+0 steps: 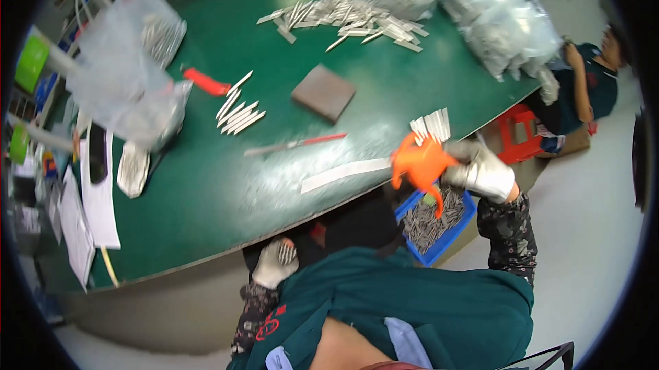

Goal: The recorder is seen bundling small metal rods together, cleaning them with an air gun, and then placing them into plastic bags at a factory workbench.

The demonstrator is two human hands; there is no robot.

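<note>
R hand (pixel 480 172), white glove, raised at the table's near edge, forearm in dark patterned sleeve coming up from lower right, elbow bent, wrist roughly level w/ the table top. Fingers closed round the handles of orange-handled pliers (pixel 420 164); tool points left, one orange handle curves down over the blue bin (pixel 439 222). Above the tool, a fan of thin white strips (pixel 431 125) stands up; appears pinched at the tool/hand, exact contact blurred.

L hand (pixel 276 263), also white glove, low, below the table edge, close to the body. Fingers curled on a small bundle of metal pieces (pixel 287 253). L forearm comes up from bottom centre-left, same patterned sleeve.

Blue bin sits under the table rim, betw. the knees and R hand, filled w/ grey metal pieces.

Green table (pixel 206 191):
- long white strip (pixel 345 174) near the front edge, just left of the pliers
- red-handled blade tool (pixel 295 144) behind it, lying flat
- brown block (pixel 323 93) mid-table
- small row of metal strips (pixel 239 114), red object (pixel 206 82) just beside
- big loose pile of metal strips (pixel 347 18) at far side
- clear plastic bags (pixel 123 68) on left, more on far right (pixel 504 20)
- papers (pixel 99 191) hanging over left edge

Another person (pixel 590 82) sits at far right, by a red stool (pixel 519 133).
</note>
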